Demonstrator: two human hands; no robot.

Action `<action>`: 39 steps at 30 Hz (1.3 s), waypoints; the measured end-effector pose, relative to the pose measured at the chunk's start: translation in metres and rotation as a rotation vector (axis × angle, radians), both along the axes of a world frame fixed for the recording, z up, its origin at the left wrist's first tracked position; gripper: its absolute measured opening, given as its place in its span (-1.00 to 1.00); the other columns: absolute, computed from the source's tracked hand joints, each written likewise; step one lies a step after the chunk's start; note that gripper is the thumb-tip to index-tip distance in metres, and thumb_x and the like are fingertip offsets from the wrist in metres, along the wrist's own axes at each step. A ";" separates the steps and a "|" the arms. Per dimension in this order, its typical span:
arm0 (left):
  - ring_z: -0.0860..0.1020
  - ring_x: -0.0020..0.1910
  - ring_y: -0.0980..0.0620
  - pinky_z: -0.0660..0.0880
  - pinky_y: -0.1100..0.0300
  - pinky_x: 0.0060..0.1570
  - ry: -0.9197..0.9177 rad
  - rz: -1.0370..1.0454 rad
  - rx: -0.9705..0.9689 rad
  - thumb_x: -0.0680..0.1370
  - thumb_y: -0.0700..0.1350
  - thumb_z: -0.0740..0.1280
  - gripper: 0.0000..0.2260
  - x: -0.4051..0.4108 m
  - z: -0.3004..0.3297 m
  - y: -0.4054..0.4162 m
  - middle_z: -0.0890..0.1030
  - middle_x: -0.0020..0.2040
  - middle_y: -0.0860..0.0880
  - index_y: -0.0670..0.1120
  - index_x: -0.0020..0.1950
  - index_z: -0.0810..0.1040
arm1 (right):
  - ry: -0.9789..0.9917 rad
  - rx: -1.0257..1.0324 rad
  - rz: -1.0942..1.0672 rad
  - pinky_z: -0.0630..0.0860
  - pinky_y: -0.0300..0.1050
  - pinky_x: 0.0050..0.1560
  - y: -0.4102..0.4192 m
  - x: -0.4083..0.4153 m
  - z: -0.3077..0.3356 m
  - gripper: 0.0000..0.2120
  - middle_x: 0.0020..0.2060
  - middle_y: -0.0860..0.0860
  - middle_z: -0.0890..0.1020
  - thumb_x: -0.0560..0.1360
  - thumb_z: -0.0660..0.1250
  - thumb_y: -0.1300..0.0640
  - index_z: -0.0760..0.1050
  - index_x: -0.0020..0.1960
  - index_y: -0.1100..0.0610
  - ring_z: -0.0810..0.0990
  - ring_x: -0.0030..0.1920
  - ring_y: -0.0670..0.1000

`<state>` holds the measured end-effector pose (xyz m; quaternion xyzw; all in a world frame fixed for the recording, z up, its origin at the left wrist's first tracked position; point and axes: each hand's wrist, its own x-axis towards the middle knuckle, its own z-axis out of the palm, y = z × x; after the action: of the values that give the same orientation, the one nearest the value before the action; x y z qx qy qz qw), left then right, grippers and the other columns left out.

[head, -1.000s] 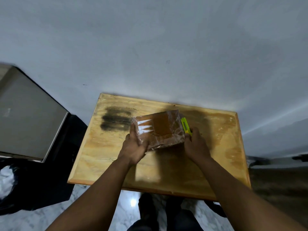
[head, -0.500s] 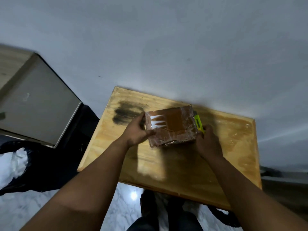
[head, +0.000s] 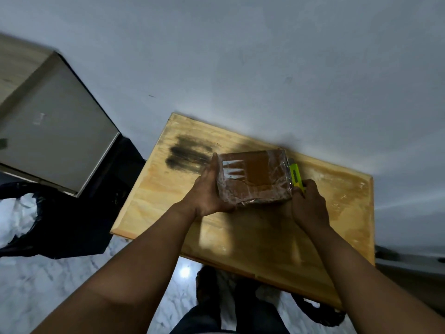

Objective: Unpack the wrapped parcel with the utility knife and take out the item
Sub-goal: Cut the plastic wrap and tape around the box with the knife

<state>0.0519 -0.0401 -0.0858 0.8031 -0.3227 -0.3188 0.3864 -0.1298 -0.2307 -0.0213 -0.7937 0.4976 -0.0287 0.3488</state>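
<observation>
A brown parcel (head: 252, 178) wrapped in shiny clear plastic sits on the wooden table (head: 240, 237), towards its far edge. My left hand (head: 207, 191) grips the parcel's left side, thumb up along its edge. A yellow-green utility knife (head: 295, 175) lies along the parcel's right side, and my right hand (head: 309, 204) holds its near end with curled fingers. The knife's far tip is hidden behind the parcel's corner.
A dark smudge (head: 187, 155) marks the table's far left. A grey box-like surface (head: 53, 131) stands to the left, above a black bag (head: 60, 213) with white contents. A grey wall rises behind the table. My feet show on the marble floor (head: 48, 280) below.
The view has shifted, so the table sits further right in the frame. Both hands keep their places on the parcel and the knife.
</observation>
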 end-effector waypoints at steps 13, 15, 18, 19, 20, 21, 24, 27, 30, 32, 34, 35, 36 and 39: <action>0.14 0.54 -0.14 0.26 0.17 0.45 0.069 -0.039 0.023 0.32 -0.11 0.65 0.28 0.000 0.011 0.000 -0.08 0.56 -0.09 0.19 0.58 -0.35 | -0.371 0.477 -0.333 0.58 0.04 0.01 -0.002 -0.019 -0.003 -0.76 0.08 0.13 0.64 0.58 0.26 0.14 0.42 0.22 0.16 0.65 0.06 0.08; 0.12 0.57 -0.13 0.30 0.04 0.48 0.022 -0.058 0.020 0.36 -0.05 0.62 0.24 0.000 0.012 -0.005 -0.05 0.61 -0.08 0.18 0.59 -0.37 | -0.369 0.511 -0.337 0.56 0.07 0.14 0.000 -0.024 -0.005 -0.79 0.13 0.09 0.63 0.62 0.20 0.14 0.40 0.24 0.15 0.64 0.10 0.06; -0.01 0.61 -0.17 0.28 -0.12 0.49 -0.001 -0.081 0.048 0.41 0.04 0.58 0.22 -0.004 0.013 -0.009 -0.14 0.64 -0.08 0.26 0.51 -0.47 | -0.398 0.559 -0.319 0.54 0.06 0.20 0.005 -0.029 -0.006 -0.82 0.17 0.07 0.61 0.66 0.14 0.16 0.40 0.23 0.13 0.62 0.15 0.03; -0.06 0.62 -0.17 0.23 -0.13 0.51 0.006 -0.086 0.066 0.39 0.08 0.57 0.23 -0.005 0.011 -0.009 -0.19 0.64 -0.07 0.27 0.49 -0.50 | -0.412 0.571 -0.317 0.54 0.05 0.19 0.006 -0.030 -0.007 -0.84 0.17 0.06 0.60 0.66 0.14 0.16 0.40 0.21 0.12 0.61 0.15 0.01; -0.11 0.62 -0.16 0.19 -0.13 0.53 0.002 -0.091 0.074 0.37 0.12 0.58 0.24 -0.005 0.009 -0.009 -0.21 0.65 -0.06 0.26 0.49 -0.51 | -0.429 0.586 -0.314 0.54 0.03 0.18 0.008 -0.031 -0.007 -0.84 0.17 0.05 0.60 0.66 0.14 0.16 0.40 0.21 0.11 0.61 0.15 -0.01; -0.11 0.62 -0.15 0.16 -0.12 0.54 -0.001 -0.091 0.082 0.35 0.15 0.59 0.26 -0.004 0.009 -0.009 -0.18 0.65 -0.05 0.25 0.50 -0.49 | -0.432 0.587 -0.308 0.55 0.01 0.16 0.010 -0.032 -0.007 -0.85 0.17 0.04 0.59 0.66 0.14 0.16 0.40 0.20 0.10 0.61 0.15 -0.03; 0.24 0.56 -0.09 0.33 -0.03 0.47 0.091 -0.027 0.019 0.23 0.25 0.63 0.27 -0.001 0.008 -0.008 0.17 0.61 -0.04 0.28 0.58 -0.29 | -0.345 0.467 -0.228 0.57 0.07 0.10 0.013 -0.033 -0.007 -0.90 0.14 -0.02 0.60 0.64 0.17 0.03 0.40 0.14 -0.05 0.62 0.09 -0.04; 0.50 0.30 0.14 0.45 0.46 0.13 0.202 0.076 -0.053 0.31 -0.13 0.67 0.16 -0.011 0.010 -0.004 0.39 0.43 0.09 0.16 0.64 -0.08 | -0.117 0.115 -0.032 0.51 -0.01 -0.22 0.018 -0.031 0.000 -0.84 0.00 0.00 0.59 0.64 0.14 -0.01 0.35 0.20 -0.06 0.58 -0.13 0.06; 0.46 0.25 0.20 0.37 0.61 -0.05 0.159 0.148 -0.094 0.26 -0.06 0.69 0.18 -0.025 0.011 -0.002 0.45 0.36 0.17 0.10 0.63 -0.06 | -0.137 -0.101 0.054 0.52 0.04 -0.29 0.028 -0.018 0.010 -0.77 -0.06 0.05 0.59 0.64 0.12 0.05 0.31 0.28 0.02 0.57 -0.19 0.12; 0.50 0.24 0.19 0.41 0.53 -0.01 0.150 0.210 -0.116 0.23 0.05 0.69 0.14 -0.033 0.010 0.001 0.49 0.35 0.18 0.08 0.60 0.02 | -0.131 -0.112 0.106 0.56 0.14 -0.19 0.036 -0.003 0.014 -0.75 0.00 0.09 0.62 0.62 0.13 0.01 0.32 0.28 0.01 0.60 -0.12 0.17; 0.56 0.23 0.14 0.48 0.50 0.00 0.163 0.245 -0.124 0.27 0.05 0.68 -0.05 -0.043 0.004 0.004 0.57 0.30 0.15 0.11 0.53 0.23 | -0.061 -0.037 0.155 0.55 0.12 -0.02 0.042 0.015 0.016 -0.71 0.10 0.09 0.60 0.62 0.12 -0.01 0.34 0.30 0.02 0.58 0.03 0.16; 0.58 0.23 0.12 0.51 0.45 0.03 0.159 0.260 -0.128 0.30 0.03 0.67 -0.12 -0.048 0.000 0.006 0.59 0.27 0.14 0.12 0.51 0.30 | -0.021 -0.005 0.188 0.51 0.05 0.00 0.046 0.024 0.017 -0.72 0.09 0.08 0.58 0.62 0.12 0.00 0.37 0.29 0.05 0.56 0.05 0.14; 0.59 0.22 0.10 0.54 0.38 0.08 0.161 0.276 -0.140 0.33 0.02 0.65 -0.17 -0.052 -0.002 0.009 0.61 0.26 0.13 0.14 0.51 0.33 | 0.010 0.016 0.232 0.47 -0.02 -0.06 0.050 0.033 0.018 -0.73 0.06 0.09 0.57 0.63 0.13 0.01 0.40 0.27 0.08 0.55 0.02 0.13; 0.61 0.15 0.11 0.51 0.47 0.00 0.161 0.338 -0.138 0.36 -0.01 0.63 -0.22 -0.059 -0.005 0.010 0.66 0.22 0.06 0.12 0.52 0.36 | 0.056 0.033 0.345 0.37 -0.10 -0.21 0.061 0.054 0.021 -0.75 -0.03 0.12 0.59 0.63 0.13 0.02 0.44 0.21 0.10 0.56 -0.06 0.14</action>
<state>-0.0073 -0.0300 -0.0909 0.7893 -0.1727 -0.2896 0.5131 -0.0754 -0.1697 -0.0002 -0.8620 0.3638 0.0621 0.3476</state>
